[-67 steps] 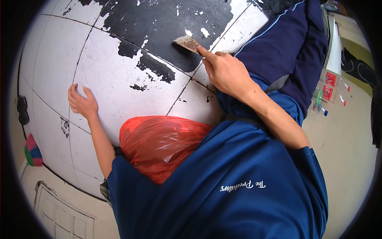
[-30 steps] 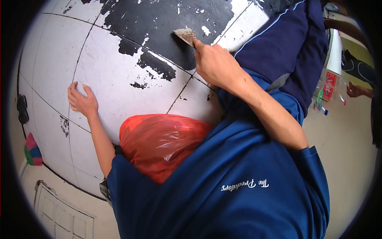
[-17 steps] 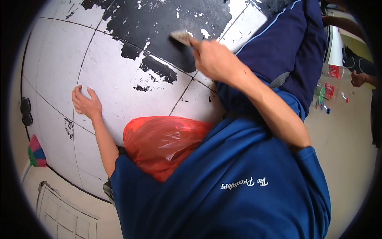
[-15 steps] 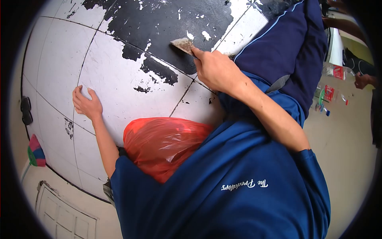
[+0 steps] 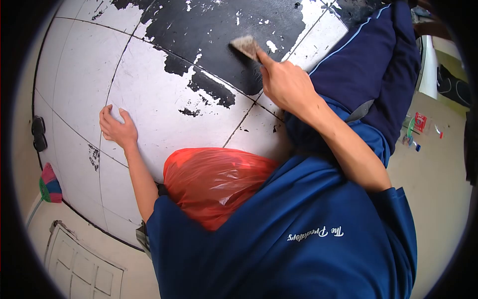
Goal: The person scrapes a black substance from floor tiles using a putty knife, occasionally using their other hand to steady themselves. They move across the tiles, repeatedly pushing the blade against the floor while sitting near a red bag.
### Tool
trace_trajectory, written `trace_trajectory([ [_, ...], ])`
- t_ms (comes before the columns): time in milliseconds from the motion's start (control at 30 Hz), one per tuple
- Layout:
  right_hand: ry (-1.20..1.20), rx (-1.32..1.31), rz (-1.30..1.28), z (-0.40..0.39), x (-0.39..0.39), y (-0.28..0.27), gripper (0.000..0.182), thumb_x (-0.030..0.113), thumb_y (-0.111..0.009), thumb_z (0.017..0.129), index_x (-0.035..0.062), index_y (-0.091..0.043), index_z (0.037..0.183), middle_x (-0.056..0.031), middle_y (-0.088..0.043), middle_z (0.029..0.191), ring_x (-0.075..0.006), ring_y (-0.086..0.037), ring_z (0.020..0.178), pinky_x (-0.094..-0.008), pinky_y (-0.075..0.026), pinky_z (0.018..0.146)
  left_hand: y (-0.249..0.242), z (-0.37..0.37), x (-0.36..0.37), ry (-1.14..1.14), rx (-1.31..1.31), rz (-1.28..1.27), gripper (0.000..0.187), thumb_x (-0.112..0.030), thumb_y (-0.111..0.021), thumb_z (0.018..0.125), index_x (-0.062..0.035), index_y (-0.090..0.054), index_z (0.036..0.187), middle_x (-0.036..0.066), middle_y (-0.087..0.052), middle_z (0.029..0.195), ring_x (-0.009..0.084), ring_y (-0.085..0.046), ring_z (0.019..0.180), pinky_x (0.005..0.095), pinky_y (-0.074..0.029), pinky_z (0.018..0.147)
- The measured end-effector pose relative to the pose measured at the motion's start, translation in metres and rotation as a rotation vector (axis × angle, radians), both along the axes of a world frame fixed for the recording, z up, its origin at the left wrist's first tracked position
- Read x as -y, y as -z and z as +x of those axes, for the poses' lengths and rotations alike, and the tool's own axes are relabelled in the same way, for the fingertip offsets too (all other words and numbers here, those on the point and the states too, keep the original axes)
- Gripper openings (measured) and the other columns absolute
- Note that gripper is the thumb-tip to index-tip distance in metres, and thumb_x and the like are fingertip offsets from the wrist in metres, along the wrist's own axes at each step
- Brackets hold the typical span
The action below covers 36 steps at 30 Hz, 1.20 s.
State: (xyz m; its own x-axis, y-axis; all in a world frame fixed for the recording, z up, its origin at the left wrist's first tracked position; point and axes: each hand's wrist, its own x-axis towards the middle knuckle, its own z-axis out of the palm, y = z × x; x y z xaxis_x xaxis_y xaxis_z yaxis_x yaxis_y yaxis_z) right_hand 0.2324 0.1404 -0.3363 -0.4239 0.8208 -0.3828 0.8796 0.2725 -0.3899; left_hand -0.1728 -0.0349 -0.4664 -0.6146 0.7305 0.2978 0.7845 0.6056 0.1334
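Note:
My right hand is closed around a scraper, its index finger stretched along the tool. The pale, worn blade lies over a glossy black patch on the white tiled floor. To the left, my left hand rests on the white tiles with its fingers apart and nothing in it. A red plastic bag sits against my body between my arms.
Dark slippers and a pink, green and blue cloth mop head lie at the far left. Plastic bottles are on the floor at the right, beyond my legs. A drawn panel outline shows at the lower left.
The view has shifted slightly. My right hand and the scraper have moved a little farther forward over the black patch. Another person's hand and a red-labelled bottle at the right are no longer visible.

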Motion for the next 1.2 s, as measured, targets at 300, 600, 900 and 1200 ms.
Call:
trace_trajectory([
  [300, -0.076, 0.006, -0.067, -0.003, 0.008, -0.024, 0.037, 0.013, -0.054, 0.088, -0.0061, -0.062, 0.118, -0.0299, -0.068, 0.078, -0.0466, -0.068, 0.075, -0.0547, -0.055, 0.072, 0.000, 0.000, 0.001, 0.024, -0.009, 0.016, 0.044, -0.033, -0.059, 0.094, -0.0186, -0.053, 0.134, 0.004, -0.048, 0.143, 0.0270, -0.039, 0.138, 0.0546, -0.023, 0.113],
  [600, -0.014, -0.116, -0.206, 0.029, -0.009, -0.022, 0.050, 0.017, -0.063, 0.088, -0.0018, -0.056, 0.134, -0.0297, -0.069, 0.095, -0.0454, -0.067, 0.094, -0.0486, -0.052, 0.089, -0.003, 0.002, 0.000, -0.028, 0.007, -0.037, 0.044, -0.032, -0.059, 0.094, -0.0182, -0.052, 0.135, 0.003, -0.046, 0.145, 0.0260, -0.037, 0.140, 0.0559, -0.022, 0.114],
  [900, 0.056, -0.102, -0.075, 0.044, -0.023, -0.029, 0.037, 0.013, -0.057, 0.090, -0.0065, -0.064, 0.121, -0.0325, -0.067, 0.085, -0.0454, -0.069, 0.086, -0.0489, -0.053, 0.084, -0.004, 0.004, 0.000, -0.005, 0.001, -0.019, 0.043, -0.031, -0.059, 0.093, -0.0173, -0.052, 0.134, 0.004, -0.046, 0.143, 0.0266, -0.037, 0.139, 0.0569, -0.022, 0.113],
  [1200, -0.033, 0.069, 0.068, 0.014, 0.001, -0.017, 0.024, 0.006, -0.054, 0.084, -0.0067, -0.063, 0.103, -0.0317, -0.064, 0.074, -0.0489, -0.066, 0.070, -0.0558, -0.054, 0.067, 0.000, 0.001, 0.001, 0.019, -0.030, 0.010, 0.045, -0.032, -0.060, 0.093, -0.0179, -0.052, 0.135, 0.005, -0.049, 0.143, 0.0282, -0.040, 0.137, 0.0555, -0.024, 0.113],
])
